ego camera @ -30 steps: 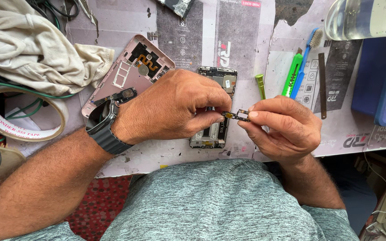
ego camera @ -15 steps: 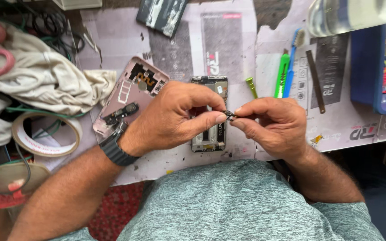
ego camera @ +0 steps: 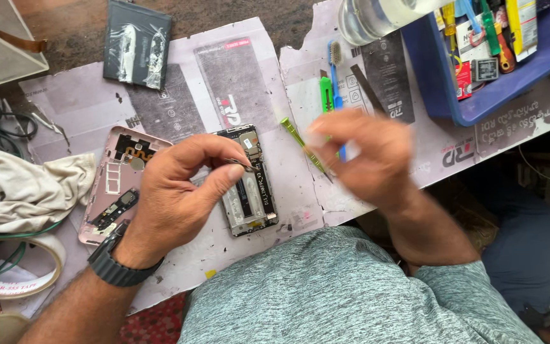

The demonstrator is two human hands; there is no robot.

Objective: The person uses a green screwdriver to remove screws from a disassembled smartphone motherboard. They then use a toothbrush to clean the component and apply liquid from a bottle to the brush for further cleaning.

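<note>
My left hand (ego camera: 179, 191) is curled narrow, thumb and forefinger pinched on thin metal tweezers (ego camera: 240, 164), tips over the upper part of the opened phone frame with bare black and silver internals (ego camera: 249, 185). That frame lies flat on the pale printed paper mat (ego camera: 224, 95) covering the tabletop (ego camera: 65, 32), just right of the pink metal phone back cover (ego camera: 106, 185).

My right hand (ego camera: 370, 150) is blurred, fingers loosely bent; I cannot tell whether it holds anything. It sits over the green-handled screwdriver (ego camera: 300, 140), with a green utility knife (ego camera: 326, 95) and blue toothbrush (ego camera: 334, 64) just beyond.

Edges: blue plastic tray of tools (ego camera: 479, 95) far right, crumpled beige cloth (ego camera: 27, 191) and tape roll (ego camera: 17, 274) left. Open mat shows between frame and near edge, and above the frame.
</note>
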